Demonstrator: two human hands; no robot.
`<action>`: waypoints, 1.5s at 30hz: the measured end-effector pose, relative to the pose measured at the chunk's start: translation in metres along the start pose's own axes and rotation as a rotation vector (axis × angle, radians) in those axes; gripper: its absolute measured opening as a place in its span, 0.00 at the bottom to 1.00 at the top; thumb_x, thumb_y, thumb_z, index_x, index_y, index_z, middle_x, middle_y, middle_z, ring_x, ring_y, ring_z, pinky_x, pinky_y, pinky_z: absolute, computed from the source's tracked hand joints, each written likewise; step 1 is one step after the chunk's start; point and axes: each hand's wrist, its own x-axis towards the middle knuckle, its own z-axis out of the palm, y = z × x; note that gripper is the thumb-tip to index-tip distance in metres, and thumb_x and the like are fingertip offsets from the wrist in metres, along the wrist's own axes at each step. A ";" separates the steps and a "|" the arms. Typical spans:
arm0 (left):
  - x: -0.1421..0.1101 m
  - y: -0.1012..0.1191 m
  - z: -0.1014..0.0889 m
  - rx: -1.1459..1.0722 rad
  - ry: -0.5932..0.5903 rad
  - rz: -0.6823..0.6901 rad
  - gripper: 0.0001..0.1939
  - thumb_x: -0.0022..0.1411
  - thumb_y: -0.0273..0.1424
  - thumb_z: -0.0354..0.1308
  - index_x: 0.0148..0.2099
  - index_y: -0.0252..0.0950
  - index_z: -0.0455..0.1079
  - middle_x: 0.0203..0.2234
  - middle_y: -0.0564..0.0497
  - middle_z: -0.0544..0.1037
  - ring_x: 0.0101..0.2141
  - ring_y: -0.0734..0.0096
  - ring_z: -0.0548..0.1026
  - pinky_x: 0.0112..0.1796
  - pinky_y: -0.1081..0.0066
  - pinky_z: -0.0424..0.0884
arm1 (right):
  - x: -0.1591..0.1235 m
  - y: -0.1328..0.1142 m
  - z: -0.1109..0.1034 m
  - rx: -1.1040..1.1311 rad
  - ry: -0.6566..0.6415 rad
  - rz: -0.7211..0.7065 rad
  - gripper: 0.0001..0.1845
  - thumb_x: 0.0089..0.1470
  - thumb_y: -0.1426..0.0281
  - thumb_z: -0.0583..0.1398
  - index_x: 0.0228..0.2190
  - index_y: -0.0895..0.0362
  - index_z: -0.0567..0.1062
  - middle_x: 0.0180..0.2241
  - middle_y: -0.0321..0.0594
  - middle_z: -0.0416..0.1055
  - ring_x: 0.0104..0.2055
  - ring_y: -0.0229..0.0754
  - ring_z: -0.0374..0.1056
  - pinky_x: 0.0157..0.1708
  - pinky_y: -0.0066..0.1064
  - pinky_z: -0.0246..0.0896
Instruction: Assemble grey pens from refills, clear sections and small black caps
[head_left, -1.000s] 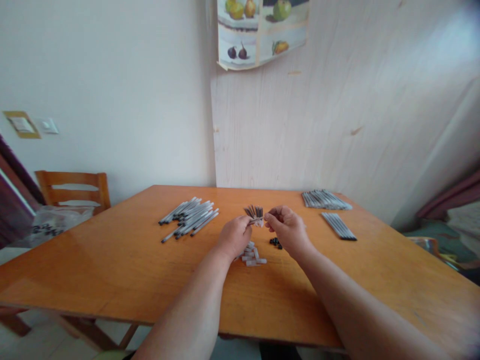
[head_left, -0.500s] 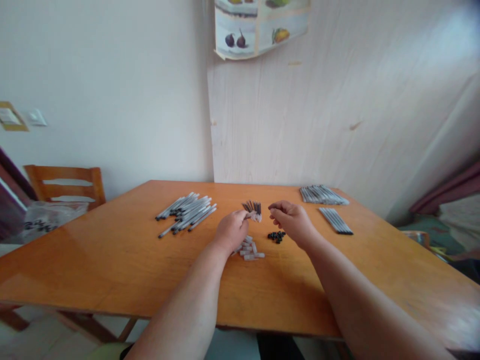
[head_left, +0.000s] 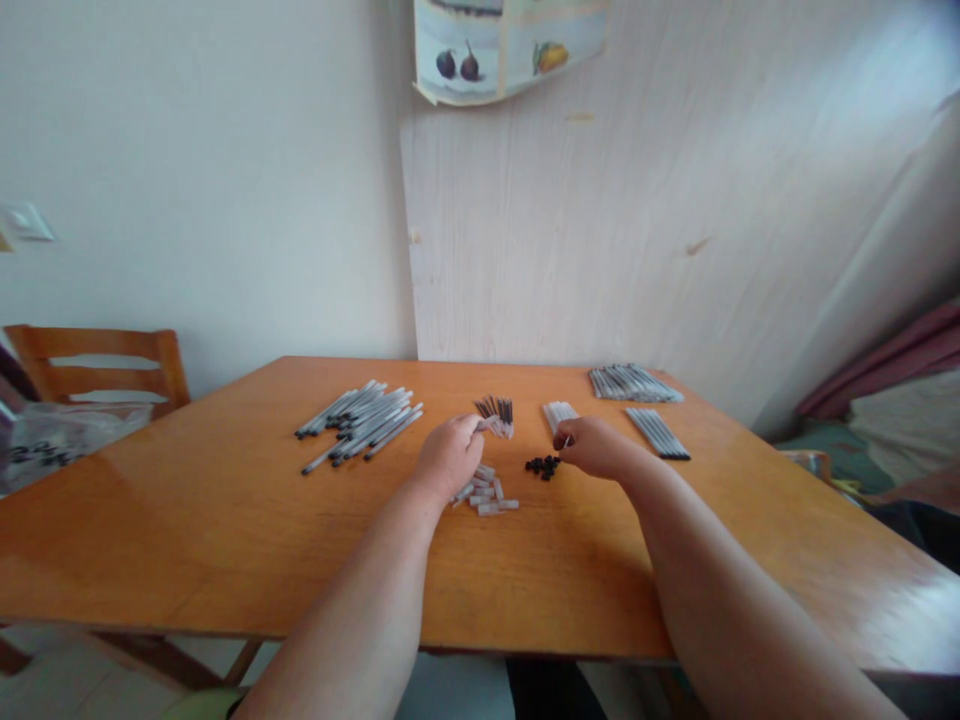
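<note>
My left hand (head_left: 451,457) is closed over the table, thumb and finger pinched around a small pale piece that I cannot make out. Just beyond its fingertips are several thin pen refills (head_left: 496,411), dark at the far end and pale toward me. Small translucent tubes (head_left: 491,496) lie loosely beneath and beside this hand. My right hand (head_left: 594,447) is pinched shut, fingers pointing down beside a small pile of black plugs (head_left: 541,467). Something pale shows at its fingertips, too small to name. Behind it, partly covered, is a row of clear tubes (head_left: 559,411).
A loose heap of grey pens with black ends (head_left: 364,422) lies left on the wooden table (head_left: 300,540). At right are a neat row of pens (head_left: 657,434) and a larger stack (head_left: 634,382) near the back edge. A chair (head_left: 97,365) holding a plastic bag stands at far left.
My right hand has lowered and turned downward beside the black plugs, uncovering the row of clear tubes. My left hand stays almost in place. The view has swung slightly right.
</note>
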 end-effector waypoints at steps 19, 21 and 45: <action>-0.001 0.001 0.000 -0.002 -0.017 0.024 0.12 0.62 0.25 0.49 0.42 0.37 0.73 0.39 0.46 0.79 0.42 0.65 0.76 0.44 0.69 0.68 | -0.005 -0.025 -0.009 0.062 0.090 -0.003 0.06 0.45 0.75 0.57 0.25 0.58 0.75 0.24 0.39 0.74 0.27 0.37 0.67 0.25 0.26 0.51; -0.001 0.002 0.000 -0.004 -0.023 0.035 0.12 0.62 0.25 0.50 0.42 0.37 0.73 0.39 0.46 0.79 0.42 0.65 0.76 0.44 0.69 0.68 | -0.006 -0.034 -0.006 0.193 0.120 -0.058 0.05 0.46 0.75 0.57 0.26 0.58 0.74 0.22 0.38 0.73 0.25 0.36 0.66 0.23 0.25 0.52; -0.004 0.009 0.003 -0.016 -0.052 0.096 0.14 0.62 0.24 0.49 0.44 0.38 0.74 0.39 0.48 0.79 0.41 0.67 0.76 0.41 0.71 0.68 | -0.005 -0.061 0.015 0.513 0.267 -0.204 0.04 0.51 0.70 0.59 0.30 0.55 0.73 0.24 0.34 0.70 0.26 0.35 0.65 0.26 0.25 0.57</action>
